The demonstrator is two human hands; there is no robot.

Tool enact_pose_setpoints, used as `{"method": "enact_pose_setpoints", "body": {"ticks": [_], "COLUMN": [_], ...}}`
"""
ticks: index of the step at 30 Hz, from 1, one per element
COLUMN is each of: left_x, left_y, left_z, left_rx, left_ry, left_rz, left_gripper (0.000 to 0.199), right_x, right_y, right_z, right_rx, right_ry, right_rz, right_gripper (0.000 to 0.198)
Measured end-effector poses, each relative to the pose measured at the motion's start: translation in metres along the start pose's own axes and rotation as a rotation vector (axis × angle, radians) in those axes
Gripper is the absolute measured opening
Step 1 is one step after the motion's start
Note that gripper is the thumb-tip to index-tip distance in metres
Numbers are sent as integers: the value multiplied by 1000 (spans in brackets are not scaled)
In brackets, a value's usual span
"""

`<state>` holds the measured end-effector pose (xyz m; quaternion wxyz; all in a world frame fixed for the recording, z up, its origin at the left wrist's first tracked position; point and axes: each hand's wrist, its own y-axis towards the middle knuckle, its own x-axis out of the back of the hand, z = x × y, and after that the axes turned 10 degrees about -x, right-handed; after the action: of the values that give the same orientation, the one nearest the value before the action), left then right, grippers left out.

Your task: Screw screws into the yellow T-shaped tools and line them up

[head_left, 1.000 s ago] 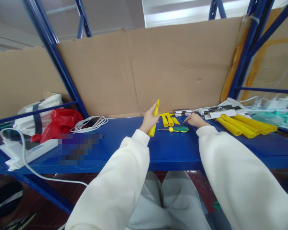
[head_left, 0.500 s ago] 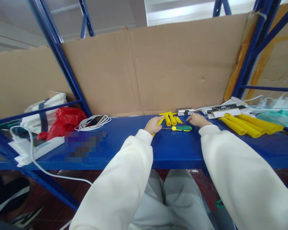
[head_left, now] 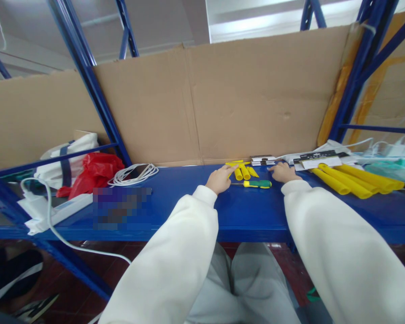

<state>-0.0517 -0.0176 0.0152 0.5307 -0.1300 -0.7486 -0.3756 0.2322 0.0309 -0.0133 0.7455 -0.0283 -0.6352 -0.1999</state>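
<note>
My left hand (head_left: pixel 219 178) rests on the blue shelf, fingers stretched towards a small group of short yellow pieces (head_left: pixel 245 172); nothing shows in its grasp. These pieces look like short tubes and pointed bits, with a thin yellow strip lying behind them. Just in front of them lies a screwdriver (head_left: pixel 257 184) with a green and yellow handle, its shaft pointing at my left hand. To the right, my right hand (head_left: pixel 284 173) lies palm down on the shelf with fingers apart, holding nothing I can see. Small white-and-black packs (head_left: pixel 263 160) lie between the hands, further back.
Long yellow tubes (head_left: pixel 346 181) lie at the right, beside a black-and-white card (head_left: pixel 319 160). On the left are a coiled white cable (head_left: pixel 135 174), a red plastic bag (head_left: pixel 99 171) and a white power strip (head_left: pixel 70 209). A cardboard panel (head_left: pixel 256 99) stands behind.
My left hand has let go of a yellow piece, and its fingers now stretch forward over the group. My right hand has opened slightly. The view has shifted a little.
</note>
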Motion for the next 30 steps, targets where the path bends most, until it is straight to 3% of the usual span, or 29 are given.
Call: {"method": "enact_pose_setpoints", "body": {"ticks": [5,9,13,18,21,24,30], "left_x": [2,-1,-3,-1,0,1,-3], "left_y": [-2,-2,-2,-1,-1,-1,-1], "left_z": [-7,-6,-4,-5,-7,-8,-4], "left_rx": [-58,-106,-123,-149,-155,-158,-170], "left_ry": [87,106,136,211,272,295,301], "left_rz": [48,54,70,116,163,182,199], "left_gripper": [68,70,69,69,70,69,69], "right_x": [4,16,24,20,17,14,15], "right_y": [-1,0,-3,-8,-9,-9,-9], "right_z": [3,10,27,43,45,45,47], "right_rx": [-90,-110,31,309,439,470,390], "right_ry": [133,310,490,574,584,584,590], "right_rz": [-79,-170,-44,186,249,242,196], "right_gripper": [60,47,26,22,17,15,10]}}
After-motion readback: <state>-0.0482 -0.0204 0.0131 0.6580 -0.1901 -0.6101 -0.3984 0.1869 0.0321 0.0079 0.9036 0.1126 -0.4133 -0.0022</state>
